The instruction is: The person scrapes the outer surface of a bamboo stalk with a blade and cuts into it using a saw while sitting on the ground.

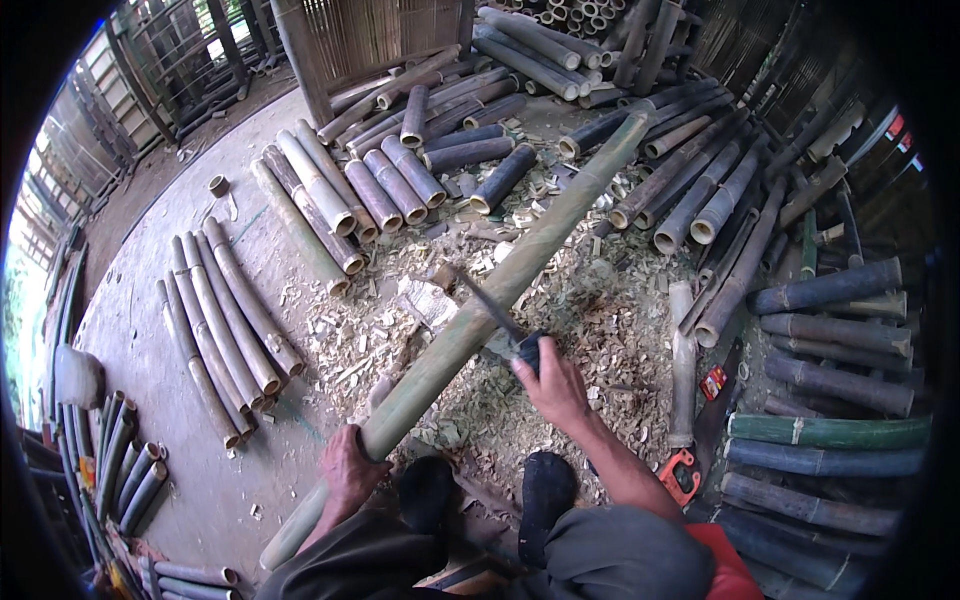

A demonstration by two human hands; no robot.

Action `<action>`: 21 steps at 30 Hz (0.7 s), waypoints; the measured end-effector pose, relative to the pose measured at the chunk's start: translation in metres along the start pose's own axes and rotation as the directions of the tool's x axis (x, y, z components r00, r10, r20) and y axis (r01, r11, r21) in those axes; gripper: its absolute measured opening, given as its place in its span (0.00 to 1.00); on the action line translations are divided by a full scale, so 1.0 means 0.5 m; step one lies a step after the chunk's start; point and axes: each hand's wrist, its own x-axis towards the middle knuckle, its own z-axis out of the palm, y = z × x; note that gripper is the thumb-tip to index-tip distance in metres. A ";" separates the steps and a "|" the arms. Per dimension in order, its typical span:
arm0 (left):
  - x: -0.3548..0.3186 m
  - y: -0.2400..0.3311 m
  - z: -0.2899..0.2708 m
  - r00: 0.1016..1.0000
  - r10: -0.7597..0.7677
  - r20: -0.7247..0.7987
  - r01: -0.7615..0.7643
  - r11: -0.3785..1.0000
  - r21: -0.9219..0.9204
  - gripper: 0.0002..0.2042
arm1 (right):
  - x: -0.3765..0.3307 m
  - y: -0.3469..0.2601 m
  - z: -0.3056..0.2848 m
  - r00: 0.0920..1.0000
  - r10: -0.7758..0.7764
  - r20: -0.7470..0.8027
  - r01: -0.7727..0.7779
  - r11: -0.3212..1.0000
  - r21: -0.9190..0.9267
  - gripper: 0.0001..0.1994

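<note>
A long greenish bamboo pole (535, 252) slants from beside my left thigh up to the far right. My left hand (347, 468) is closed around its lower part. In my right hand (556, 388) is a knife (492, 305), gripped by its dark handle. Its narrow blade points up and left across the middle of the pole; whether it touches the surface I cannot tell. Bamboo shavings and chips (590, 345) lie thick on the ground beneath. Just left of the pole sits a pale, rough wooden block (425, 302).
Cut bamboo lengths (322, 190) lie in rows ahead, with more (225, 315) at the left and stacks (830, 430) at the right. A saw with an orange handle (680, 477) lies right of my forearm, near a small red packet (712, 382). My feet (547, 490) are below the pole.
</note>
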 end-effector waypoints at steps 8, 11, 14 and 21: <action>0.006 0.067 0.009 0.993 0.026 -0.113 -0.026 1.000 -0.002 0.37 | 0.049 0.030 0.032 0.995 -0.094 0.019 0.096 0.980 -0.175 0.22; 0.012 0.074 0.014 0.994 0.026 -0.104 -0.024 1.000 0.015 0.36 | 0.034 0.030 0.047 0.949 -0.316 -0.017 0.287 0.882 -0.375 0.22; 0.006 0.060 0.015 0.991 0.041 -0.126 -0.043 0.999 -0.009 0.35 | 0.040 0.008 0.032 0.934 -0.340 0.114 0.358 0.883 -0.302 0.19; 0.007 0.057 0.015 0.985 0.083 -0.153 -0.084 0.996 0.000 0.35 | 0.116 0.032 -0.040 0.940 -0.229 0.253 0.291 0.926 -0.242 0.23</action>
